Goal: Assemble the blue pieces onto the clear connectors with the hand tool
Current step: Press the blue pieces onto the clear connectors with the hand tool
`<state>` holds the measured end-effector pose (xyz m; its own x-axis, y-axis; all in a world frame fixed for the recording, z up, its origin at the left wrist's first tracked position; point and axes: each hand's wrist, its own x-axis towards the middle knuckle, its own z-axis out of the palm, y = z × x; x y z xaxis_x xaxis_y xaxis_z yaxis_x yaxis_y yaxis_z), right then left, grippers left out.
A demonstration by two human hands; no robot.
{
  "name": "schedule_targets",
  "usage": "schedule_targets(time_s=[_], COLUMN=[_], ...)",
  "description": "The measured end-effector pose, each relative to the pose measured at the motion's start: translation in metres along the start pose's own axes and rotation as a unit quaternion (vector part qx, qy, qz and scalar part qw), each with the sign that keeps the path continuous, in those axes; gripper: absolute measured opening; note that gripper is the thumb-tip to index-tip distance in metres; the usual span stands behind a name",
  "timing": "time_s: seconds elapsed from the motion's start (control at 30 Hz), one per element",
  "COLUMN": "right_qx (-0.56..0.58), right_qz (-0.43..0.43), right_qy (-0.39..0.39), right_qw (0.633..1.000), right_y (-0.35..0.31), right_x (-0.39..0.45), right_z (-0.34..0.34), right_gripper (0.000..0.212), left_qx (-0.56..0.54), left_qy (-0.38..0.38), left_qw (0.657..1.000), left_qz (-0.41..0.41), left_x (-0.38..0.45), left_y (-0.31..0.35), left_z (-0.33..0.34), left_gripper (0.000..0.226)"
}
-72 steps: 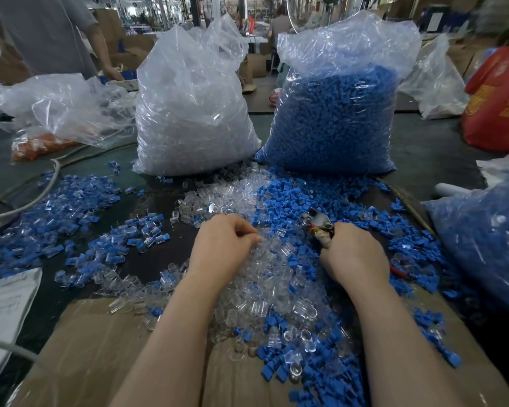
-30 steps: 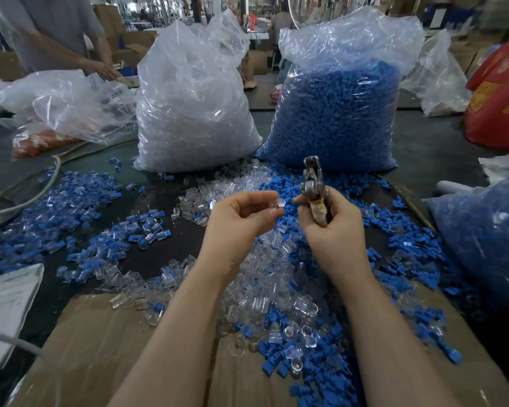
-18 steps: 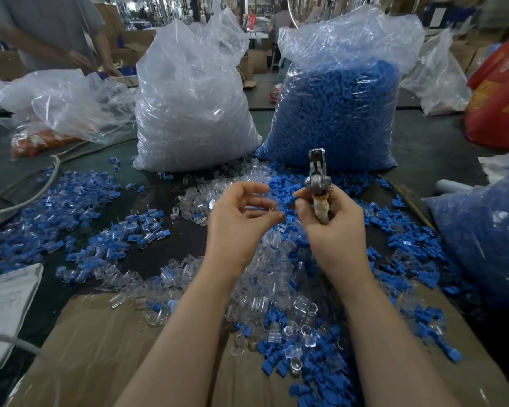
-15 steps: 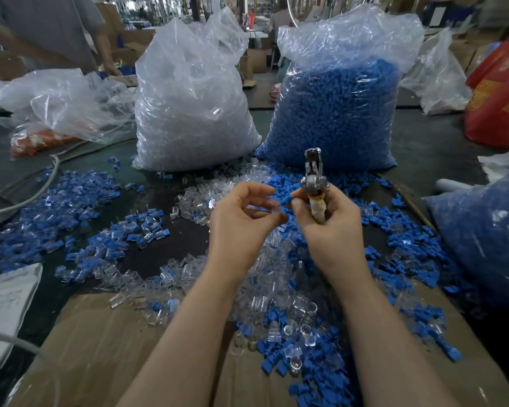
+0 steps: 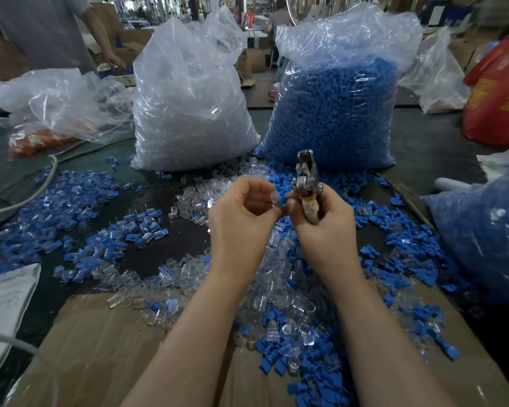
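Observation:
My left hand (image 5: 241, 218) is raised over the pile and pinches a clear connector (image 5: 274, 198) between thumb and fingertips. My right hand (image 5: 323, 227) grips the metal hand tool (image 5: 307, 183) by its taped handle, jaws pointing up. Its thumb and forefinger also pinch a small blue piece (image 5: 283, 199), which touches the clear connector. Below both hands lies a mixed heap of loose clear connectors (image 5: 279, 277) and blue pieces (image 5: 417, 259) on the dark table.
A big bag of clear connectors (image 5: 188, 107) and a big bag of blue pieces (image 5: 335, 113) stand behind the heap. Assembled blue-and-clear parts (image 5: 71, 207) spread at the left. Cardboard (image 5: 100, 348) lies near me. Another person (image 5: 41, 30) stands at the far left. A blue-filled bag (image 5: 488, 230) sits right.
Both hands rose from the heap, the left with a clear connector, the right with the tool. They have since closed together, and the blue piece now meets the connector.

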<state>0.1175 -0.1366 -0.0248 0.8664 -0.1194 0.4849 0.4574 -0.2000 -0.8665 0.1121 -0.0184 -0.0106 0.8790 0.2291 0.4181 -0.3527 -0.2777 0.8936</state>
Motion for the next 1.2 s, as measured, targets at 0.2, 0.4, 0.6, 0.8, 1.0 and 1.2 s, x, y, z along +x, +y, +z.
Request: schedule_targets(time_s=[0.2,0.4,0.6,0.8,1.0,1.2], right_qx=[-0.010,-0.019,-0.021,-0.030,-0.035,-0.041], right_qz=[-0.001,0.002,0.005,0.016,0.020,0.023], right_qy=[0.001,0.016,0.022,0.024,0.025,0.019], right_qw=[1.000,1.000,1.000,0.999,0.999,0.999], right_y=[-0.0009,-0.0008,-0.0006,0.0012,0.0032,0.0030], right_x=[-0.0008,0.0002,0.0003,-0.0005,-0.0001,0.0000], right_z=[-0.0002,-0.0009,-0.0020,-0.0018,-0.0015,-0.0016], right_gripper=[0.027,0.028,0.027,0.024,0.023,0.024], left_qx=[-0.014,-0.101,-0.145,-0.164,-0.161,-0.157], left_qy=[0.009,-0.040,-0.070,-0.067,-0.055,-0.050], left_qw=[0.999,0.989,0.981,0.978,0.980,0.981], left_qz=[-0.051,-0.100,-0.109,-0.114,-0.104,-0.098], left_x=[0.0025,0.0057,0.0052,0.0046,0.0044,0.0042], left_y=[-0.0042,-0.0031,-0.0030,-0.0048,-0.0061,-0.0066], left_z=[0.0025,-0.0013,-0.0051,-0.0040,-0.0031,-0.0030], left_gripper=[0.022,0.019,0.013,0.013,0.013,0.014])
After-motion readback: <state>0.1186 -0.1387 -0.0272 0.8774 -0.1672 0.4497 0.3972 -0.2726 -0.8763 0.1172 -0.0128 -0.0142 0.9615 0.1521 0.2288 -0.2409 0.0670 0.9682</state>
